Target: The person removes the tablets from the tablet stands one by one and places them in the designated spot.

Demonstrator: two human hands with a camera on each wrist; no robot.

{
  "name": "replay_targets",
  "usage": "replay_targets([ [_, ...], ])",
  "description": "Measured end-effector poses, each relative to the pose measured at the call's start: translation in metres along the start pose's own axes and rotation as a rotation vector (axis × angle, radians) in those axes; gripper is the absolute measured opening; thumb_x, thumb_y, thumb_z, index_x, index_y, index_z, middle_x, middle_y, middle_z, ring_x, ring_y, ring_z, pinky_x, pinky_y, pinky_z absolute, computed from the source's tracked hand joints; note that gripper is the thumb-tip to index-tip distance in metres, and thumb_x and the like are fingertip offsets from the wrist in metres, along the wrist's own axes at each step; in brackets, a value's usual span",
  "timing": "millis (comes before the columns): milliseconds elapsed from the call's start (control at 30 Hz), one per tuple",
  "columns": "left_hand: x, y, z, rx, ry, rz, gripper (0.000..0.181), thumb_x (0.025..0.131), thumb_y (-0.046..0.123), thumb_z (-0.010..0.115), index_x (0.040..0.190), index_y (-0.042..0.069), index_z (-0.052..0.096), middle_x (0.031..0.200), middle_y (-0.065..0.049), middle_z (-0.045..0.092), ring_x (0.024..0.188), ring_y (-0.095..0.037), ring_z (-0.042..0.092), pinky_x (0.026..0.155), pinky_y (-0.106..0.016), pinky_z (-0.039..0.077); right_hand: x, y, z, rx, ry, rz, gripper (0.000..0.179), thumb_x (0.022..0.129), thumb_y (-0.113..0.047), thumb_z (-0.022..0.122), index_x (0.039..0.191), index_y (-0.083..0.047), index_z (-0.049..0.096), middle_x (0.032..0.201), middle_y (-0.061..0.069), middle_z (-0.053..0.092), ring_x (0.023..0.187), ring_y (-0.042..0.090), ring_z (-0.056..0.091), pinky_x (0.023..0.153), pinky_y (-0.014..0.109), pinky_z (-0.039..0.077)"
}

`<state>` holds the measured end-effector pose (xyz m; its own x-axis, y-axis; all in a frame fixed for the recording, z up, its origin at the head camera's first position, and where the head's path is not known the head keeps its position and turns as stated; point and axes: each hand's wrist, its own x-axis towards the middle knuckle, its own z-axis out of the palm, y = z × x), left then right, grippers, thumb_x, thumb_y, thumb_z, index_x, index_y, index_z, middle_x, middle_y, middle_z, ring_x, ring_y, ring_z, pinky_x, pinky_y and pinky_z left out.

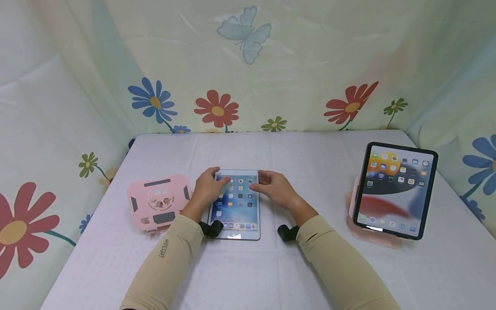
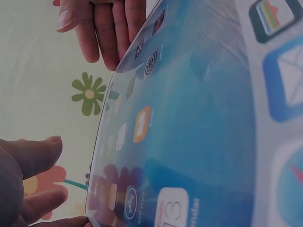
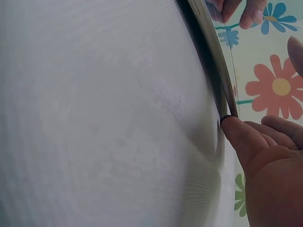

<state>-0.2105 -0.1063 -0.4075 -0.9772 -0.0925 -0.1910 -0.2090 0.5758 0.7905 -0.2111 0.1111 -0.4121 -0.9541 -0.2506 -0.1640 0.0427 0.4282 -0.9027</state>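
Note:
A white-framed tablet (image 1: 239,206) with its screen lit lies face up on the white tablecloth, between the two hands. At its upper left edge is my left hand (image 1: 207,187), the thumb reaching over the screen. The left wrist view shows that thumb (image 2: 40,153) apart from the glass and fingertips by the edge. My right hand (image 1: 280,188) is at the upper right edge. In the right wrist view a fingertip (image 3: 232,124) touches the tablet's edge (image 3: 215,56) from below, while the thumb (image 3: 296,52) stands away from it.
A pink case (image 1: 159,202) with dark grey pads lies left of the tablet, partly behind the left wrist. Far right, a larger black-framed tablet (image 1: 395,189) leans on a pink stand (image 1: 372,237). A flowered curtain (image 1: 294,64) borders the table's back and sides.

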Motion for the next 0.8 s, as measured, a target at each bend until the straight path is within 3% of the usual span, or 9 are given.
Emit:
replay_targets([
  [500, -0.0015, 0.0003, 0.0004, 0.007, 0.002, 0.000, 0.064, 0.098, 0.034, 0.066, 0.152, 0.011, 0.041, 0.153, -0.017, 0.043, 0.138, -0.036, 0.042, 0.109, -0.054, 0.037, -0.0014, 0.0007, -0.0012, 0.024, -0.001, 0.007, 0.076, 0.092, -0.027, 0.075, 0.150, 0.003, 0.039, 0.152, 0.018, 0.043, 0.137, 0.029, 0.046, 0.108, 0.042, 0.040],
  [800, -0.0032, 0.0060, -0.0008, -0.027, -0.001, 0.059, 0.063, 0.096, 0.035, 0.068, 0.152, 0.018, 0.044, 0.152, -0.013, 0.044, 0.140, -0.032, 0.041, 0.111, -0.051, 0.037, -0.0062, -0.0042, -0.0071, 0.038, 0.004, -0.024, 0.077, 0.091, -0.027, 0.076, 0.153, -0.002, 0.037, 0.154, 0.013, 0.043, 0.137, 0.025, 0.046, 0.107, 0.040, 0.041],
])
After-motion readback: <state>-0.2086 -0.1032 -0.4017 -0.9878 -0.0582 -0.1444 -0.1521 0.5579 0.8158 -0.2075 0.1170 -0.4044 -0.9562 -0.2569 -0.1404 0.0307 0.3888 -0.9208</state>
